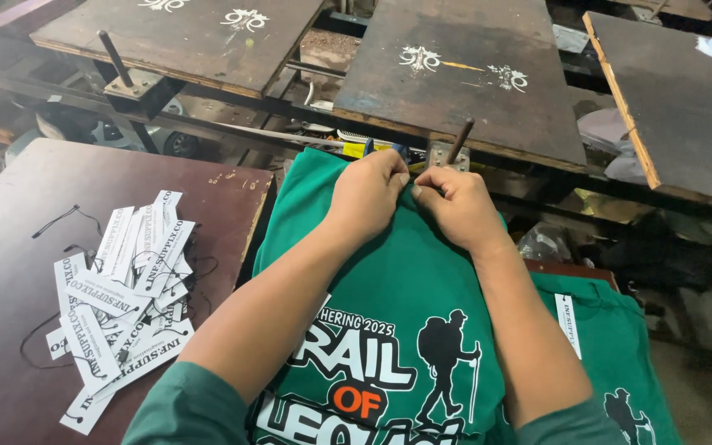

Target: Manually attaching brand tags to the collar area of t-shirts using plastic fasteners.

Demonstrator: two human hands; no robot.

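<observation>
A green shirt (405,280) of soft knit cloth is spread at the centre of the view, its collar edge at twelve o'clock and a white, orange and black print with a hiker's silhouette at six o'clock. The collar edge is pinched by the left hand (368,194) and the right hand (455,206), the fingers (397,175) of both clenched on the fabric and nearly touching. A loose heap of narrow white paper tags (125,288) with thin black strings (printed in black) is seen at nine o'clock on a dark, smooth, round-cornered surface (18,272). A second green shirt (628,363) with one white tag lies at four o'clock. Worn, dark wooden boards (463,91) with white marks are ranged from eleven to two o'clock.
</observation>
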